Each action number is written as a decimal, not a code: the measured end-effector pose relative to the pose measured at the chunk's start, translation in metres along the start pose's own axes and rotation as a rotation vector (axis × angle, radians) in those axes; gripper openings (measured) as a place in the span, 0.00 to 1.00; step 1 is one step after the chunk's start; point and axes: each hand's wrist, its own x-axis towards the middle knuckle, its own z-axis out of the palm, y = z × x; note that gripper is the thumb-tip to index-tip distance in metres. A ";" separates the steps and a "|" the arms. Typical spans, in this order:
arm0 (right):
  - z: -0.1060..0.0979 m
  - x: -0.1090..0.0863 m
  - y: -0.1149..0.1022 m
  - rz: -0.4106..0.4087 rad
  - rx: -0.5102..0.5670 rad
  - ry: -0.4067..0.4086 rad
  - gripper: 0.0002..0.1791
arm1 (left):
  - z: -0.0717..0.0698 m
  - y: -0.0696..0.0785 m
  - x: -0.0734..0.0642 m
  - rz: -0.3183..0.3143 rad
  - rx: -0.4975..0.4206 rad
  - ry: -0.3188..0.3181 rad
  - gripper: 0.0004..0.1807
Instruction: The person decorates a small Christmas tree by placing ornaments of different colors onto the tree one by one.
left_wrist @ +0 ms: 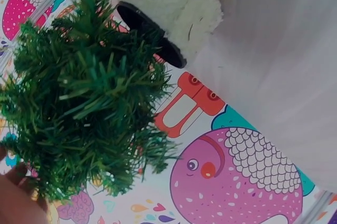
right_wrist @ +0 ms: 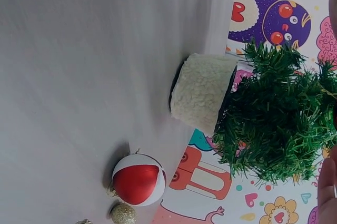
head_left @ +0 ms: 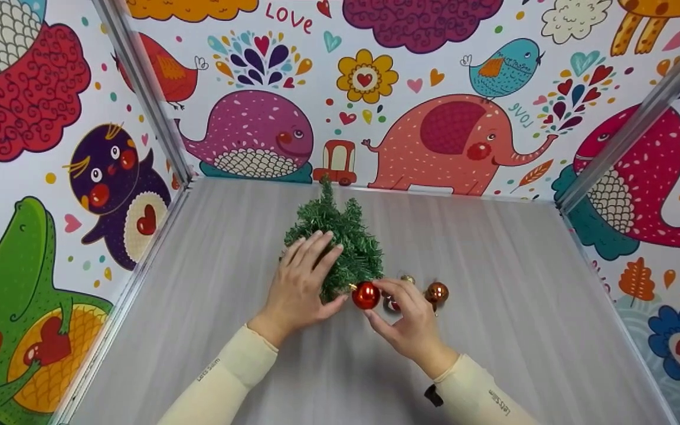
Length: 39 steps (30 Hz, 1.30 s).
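Now, right grip (head_left: pixel 414 324) pinching one red bauble (head_left: pixel 366 295); left grip (head_left: pixel 300 288) spread on one tree (head_left: pixel 355 248); at least three other baubles (head_left: pixel 438 291) nearby.

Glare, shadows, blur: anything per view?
Head: small bright highlight on the red ball; left wrist: tree a bit soft, whale print roughly upside down; right wrist: dark soft shadow beside the red-and-white ball.
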 end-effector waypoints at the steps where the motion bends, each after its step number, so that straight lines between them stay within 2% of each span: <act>1: 0.000 0.000 0.000 0.003 0.004 0.000 0.31 | 0.001 0.000 -0.001 0.021 -0.002 0.025 0.46; 5: 0.001 0.000 0.000 0.014 0.019 0.001 0.31 | 0.003 0.003 -0.002 0.085 0.003 0.101 0.36; 9: 0.001 -0.001 0.000 0.024 0.032 0.001 0.31 | 0.005 0.005 -0.004 0.129 0.019 0.113 0.21; 15: 0.001 -0.002 0.000 0.024 0.051 -0.011 0.32 | 0.008 0.010 -0.008 0.158 -0.029 0.160 0.12; 19: 0.000 -0.002 0.000 0.021 0.067 -0.029 0.32 | 0.008 0.014 -0.010 0.125 -0.099 0.171 0.07; 28: 0.000 -0.002 -0.001 0.024 0.082 -0.046 0.32 | 0.010 0.023 -0.013 -0.029 -0.223 0.152 0.04; 35: 0.003 -0.005 0.002 0.031 0.076 -0.044 0.32 | 0.008 0.021 -0.012 -0.057 -0.180 0.150 0.03; 39: 0.006 -0.012 0.004 0.063 0.066 -0.061 0.31 | 0.005 0.018 -0.011 -0.057 -0.158 0.180 0.04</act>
